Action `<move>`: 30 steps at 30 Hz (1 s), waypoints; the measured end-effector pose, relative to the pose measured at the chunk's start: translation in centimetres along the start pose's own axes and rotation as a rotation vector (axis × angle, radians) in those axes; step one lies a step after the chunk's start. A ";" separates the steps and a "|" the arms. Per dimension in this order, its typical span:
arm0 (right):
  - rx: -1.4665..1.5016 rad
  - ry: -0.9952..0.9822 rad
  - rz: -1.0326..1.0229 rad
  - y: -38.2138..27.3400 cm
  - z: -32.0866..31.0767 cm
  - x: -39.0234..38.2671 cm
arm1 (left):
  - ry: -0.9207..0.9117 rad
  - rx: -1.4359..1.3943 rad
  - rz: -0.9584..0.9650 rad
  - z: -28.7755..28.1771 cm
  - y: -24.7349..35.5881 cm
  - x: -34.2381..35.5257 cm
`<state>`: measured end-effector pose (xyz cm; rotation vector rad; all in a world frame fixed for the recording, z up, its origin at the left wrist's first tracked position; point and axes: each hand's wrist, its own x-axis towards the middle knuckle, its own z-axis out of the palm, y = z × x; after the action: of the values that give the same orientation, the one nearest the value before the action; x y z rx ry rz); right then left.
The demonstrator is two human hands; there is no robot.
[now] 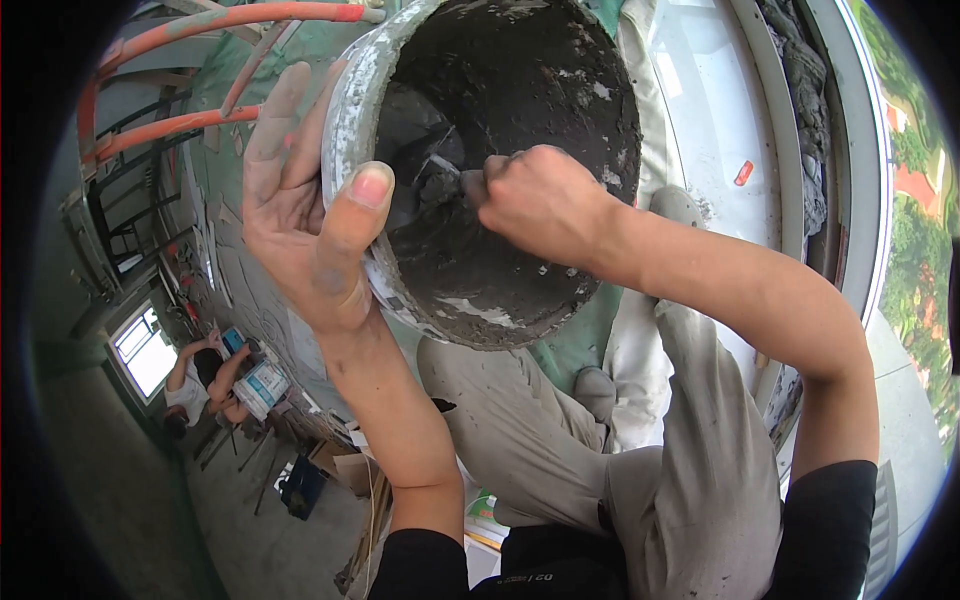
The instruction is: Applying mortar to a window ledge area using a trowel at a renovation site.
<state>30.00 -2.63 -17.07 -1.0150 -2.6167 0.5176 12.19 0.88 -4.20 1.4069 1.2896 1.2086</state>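
A large bucket (350, 110) tilts toward me, its inner wall and rim coated with dark grey wet mortar (530, 260). My left hand (310, 215) holds its left side, the thumb up at the rim and the fingers stretched along the outer wall. Inside the opening, my right hand (535, 200) is closed in a fist around what looks like a trowel (432, 165). Mortar and shadow hide most of the trowel's blade, and its handle is covered by my fingers. More mortar lies in the bucket's dark bottom.
Orange metal tubing (230, 18) stands at the upper left. A white ledge (710, 110) with a small red piece (744, 173) runs beside a window at the right. Green sheeting (575, 345) covers the floor. Another person (195, 385) is at the far left beside a white-and-blue container (265, 388).
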 end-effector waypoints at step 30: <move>0.374 -0.377 0.125 7.0 2.7 -0.4 | -0.027 0.130 0.062 3.1 -0.3 -1.1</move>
<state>33.35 1.33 -22.54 -1.0378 -2.6183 1.2838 15.22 -0.16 -5.18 1.5608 1.3348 1.1601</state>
